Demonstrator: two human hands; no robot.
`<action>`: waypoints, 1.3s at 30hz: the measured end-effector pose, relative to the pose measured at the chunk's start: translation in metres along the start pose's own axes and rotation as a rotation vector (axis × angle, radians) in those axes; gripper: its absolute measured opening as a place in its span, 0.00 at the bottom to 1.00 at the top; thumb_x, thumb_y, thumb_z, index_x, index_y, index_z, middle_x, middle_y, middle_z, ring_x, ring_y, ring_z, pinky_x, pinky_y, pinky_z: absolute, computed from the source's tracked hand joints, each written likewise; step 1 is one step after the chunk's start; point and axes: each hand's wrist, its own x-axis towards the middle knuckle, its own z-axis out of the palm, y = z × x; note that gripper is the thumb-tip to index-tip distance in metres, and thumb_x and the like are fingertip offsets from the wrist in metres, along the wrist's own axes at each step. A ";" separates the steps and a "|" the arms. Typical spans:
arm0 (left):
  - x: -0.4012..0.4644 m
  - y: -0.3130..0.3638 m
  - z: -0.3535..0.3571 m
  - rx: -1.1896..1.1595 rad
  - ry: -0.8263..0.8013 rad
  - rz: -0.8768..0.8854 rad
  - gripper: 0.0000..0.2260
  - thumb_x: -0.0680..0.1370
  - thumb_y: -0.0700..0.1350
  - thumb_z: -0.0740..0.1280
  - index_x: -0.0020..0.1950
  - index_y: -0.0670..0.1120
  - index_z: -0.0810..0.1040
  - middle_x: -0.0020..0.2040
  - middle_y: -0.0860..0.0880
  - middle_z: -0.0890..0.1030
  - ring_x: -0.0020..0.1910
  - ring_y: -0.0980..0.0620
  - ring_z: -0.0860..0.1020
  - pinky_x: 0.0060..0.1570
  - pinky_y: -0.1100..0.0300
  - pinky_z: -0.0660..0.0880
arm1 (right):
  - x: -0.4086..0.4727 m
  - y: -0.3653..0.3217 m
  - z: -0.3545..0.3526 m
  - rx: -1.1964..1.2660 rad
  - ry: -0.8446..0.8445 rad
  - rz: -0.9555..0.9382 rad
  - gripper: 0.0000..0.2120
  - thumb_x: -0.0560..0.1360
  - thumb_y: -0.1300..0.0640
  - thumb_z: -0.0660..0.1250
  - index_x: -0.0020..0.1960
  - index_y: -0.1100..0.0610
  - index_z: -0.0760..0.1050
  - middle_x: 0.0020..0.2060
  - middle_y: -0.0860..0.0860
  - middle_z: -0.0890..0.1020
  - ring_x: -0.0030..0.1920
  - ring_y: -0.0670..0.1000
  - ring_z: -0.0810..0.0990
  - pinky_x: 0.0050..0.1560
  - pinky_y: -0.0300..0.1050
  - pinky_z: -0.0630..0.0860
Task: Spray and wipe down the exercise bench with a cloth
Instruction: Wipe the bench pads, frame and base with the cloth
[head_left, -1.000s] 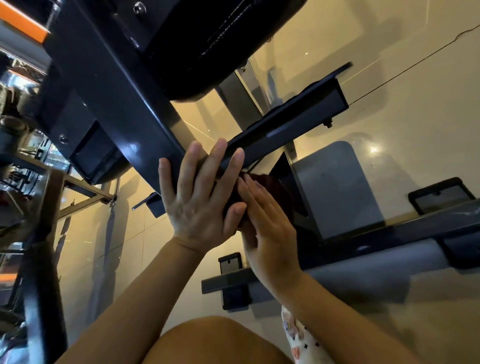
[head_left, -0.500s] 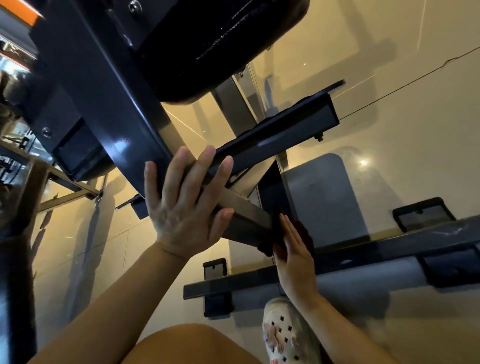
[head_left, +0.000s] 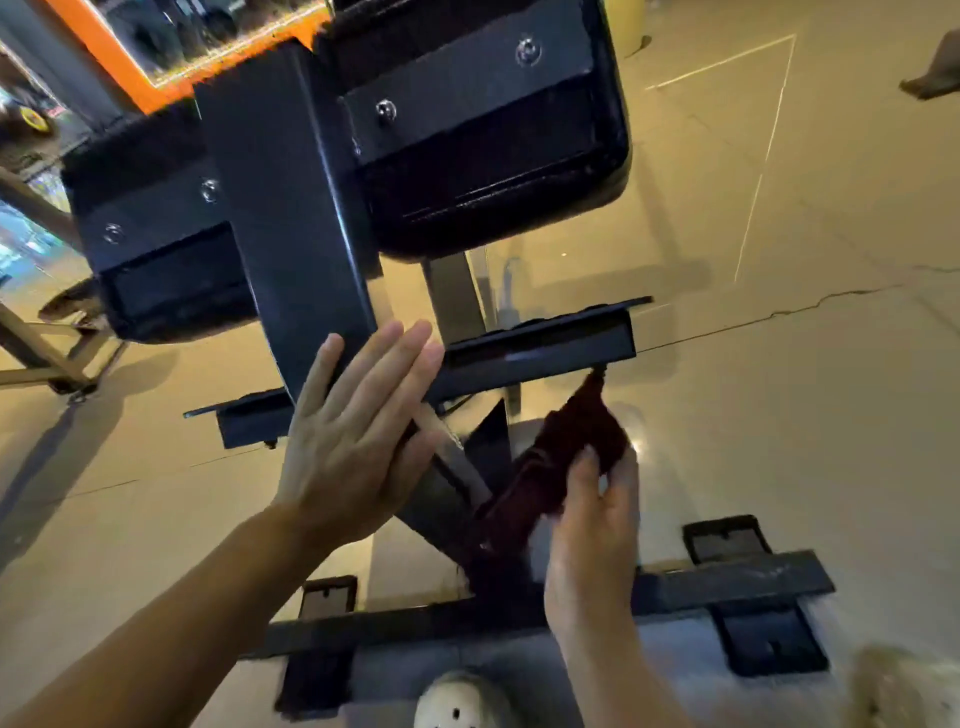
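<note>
Cloth (head_left: 558, 467) pinched in right fingers (head_left: 589, 467).

The left hand (head_left: 353, 441) covers the junction where the bench's upright post (head_left: 291, 218) meets the slanted brace, so that joint goes unseen. The right hand (head_left: 597, 525) hides the lower end of the dark red cloth (head_left: 566, 457), and its palm side faces away, leaving the exact hold unclear. The top edge cuts off both black pads (head_left: 483, 130), their upper surfaces out of sight. A pale perforated shoe (head_left: 462, 704) is cropped at the bottom edge, and a light blurred shape (head_left: 904, 686) at the bottom right corner cannot be identified. At the top left, items behind the orange frame (head_left: 135, 62) are too blurred to tell.
</note>
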 end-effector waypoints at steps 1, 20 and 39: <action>0.001 0.002 -0.002 -0.056 0.045 -0.068 0.23 0.83 0.51 0.52 0.76 0.43 0.59 0.78 0.48 0.56 0.78 0.51 0.51 0.76 0.44 0.50 | 0.004 -0.013 -0.002 -0.036 0.018 -0.097 0.13 0.77 0.44 0.63 0.60 0.31 0.71 0.58 0.50 0.76 0.57 0.49 0.77 0.53 0.41 0.75; 0.004 -0.006 0.026 0.113 0.272 -0.280 0.24 0.83 0.51 0.51 0.76 0.42 0.60 0.75 0.42 0.62 0.76 0.45 0.59 0.74 0.45 0.53 | 0.110 -0.028 -0.002 -1.995 -0.760 -1.591 0.32 0.78 0.46 0.58 0.78 0.58 0.57 0.77 0.55 0.59 0.76 0.56 0.58 0.75 0.57 0.52; 0.003 -0.004 0.025 0.149 0.265 -0.289 0.24 0.82 0.50 0.52 0.76 0.42 0.61 0.75 0.41 0.64 0.75 0.43 0.61 0.72 0.43 0.56 | 0.123 -0.023 0.000 -1.774 -0.788 -1.751 0.27 0.78 0.63 0.50 0.77 0.53 0.62 0.76 0.49 0.64 0.68 0.55 0.65 0.53 0.50 0.78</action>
